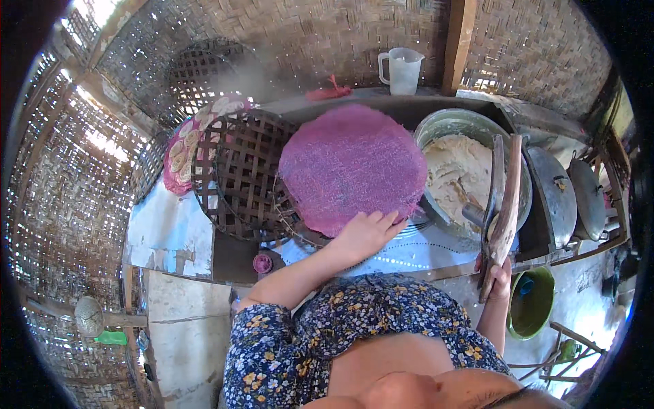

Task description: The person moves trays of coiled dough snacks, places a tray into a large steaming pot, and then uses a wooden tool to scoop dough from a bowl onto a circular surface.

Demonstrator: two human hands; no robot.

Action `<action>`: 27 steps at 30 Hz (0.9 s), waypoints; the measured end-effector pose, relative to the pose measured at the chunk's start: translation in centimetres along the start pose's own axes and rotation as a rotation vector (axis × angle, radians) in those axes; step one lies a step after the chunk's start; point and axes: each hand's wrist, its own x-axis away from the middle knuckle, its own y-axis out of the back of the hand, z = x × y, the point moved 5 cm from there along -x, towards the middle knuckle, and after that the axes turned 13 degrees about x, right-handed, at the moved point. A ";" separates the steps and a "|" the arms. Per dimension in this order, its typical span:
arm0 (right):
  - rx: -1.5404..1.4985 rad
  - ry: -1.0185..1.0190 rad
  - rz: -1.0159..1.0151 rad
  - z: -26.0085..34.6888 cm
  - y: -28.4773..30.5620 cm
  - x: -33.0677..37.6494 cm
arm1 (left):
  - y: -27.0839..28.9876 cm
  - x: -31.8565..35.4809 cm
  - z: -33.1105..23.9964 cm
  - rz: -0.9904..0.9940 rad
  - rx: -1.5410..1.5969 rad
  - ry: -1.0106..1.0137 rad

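A round tray covered with purple mesh cloth (354,167) sits in front of me. My left hand (371,237) rests on its near edge, fingers stretched out and apart over the cloth. To the right, my right hand (499,279) is closed round the lower end of a long two-part wooden hand press (506,228). A short metal tube (473,213) juts from the press to the left. Behind it stands a big metal pot (449,117) holding pale, thick dough (455,167). The press hides part of the pot's right side.
Left of the cloth lies an open-weave bamboo tray (245,170), beside a pink-covered one bearing pale coils (184,153). A clear jug (404,70) and a red item (329,91) stand behind. Metal lids (552,194) lean at the right, above a green basin (531,307).
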 end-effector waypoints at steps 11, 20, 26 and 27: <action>-0.012 -0.021 0.064 0.2 -1.4 -1.5 | 3.7 3.1 -0.9 -0.080 0.025 0.029; 0.060 -0.011 0.181 0.3 -2.1 -1.7 | 2.5 4.1 -1.9 0.026 0.002 0.009; 0.040 -0.002 0.150 0.8 -2.6 -1.5 | 3.5 3.4 -2.1 0.104 -0.102 -0.111; 0.041 -0.014 0.168 0.8 -2.7 -1.6 | 3.9 3.5 -2.3 0.114 -0.125 -0.156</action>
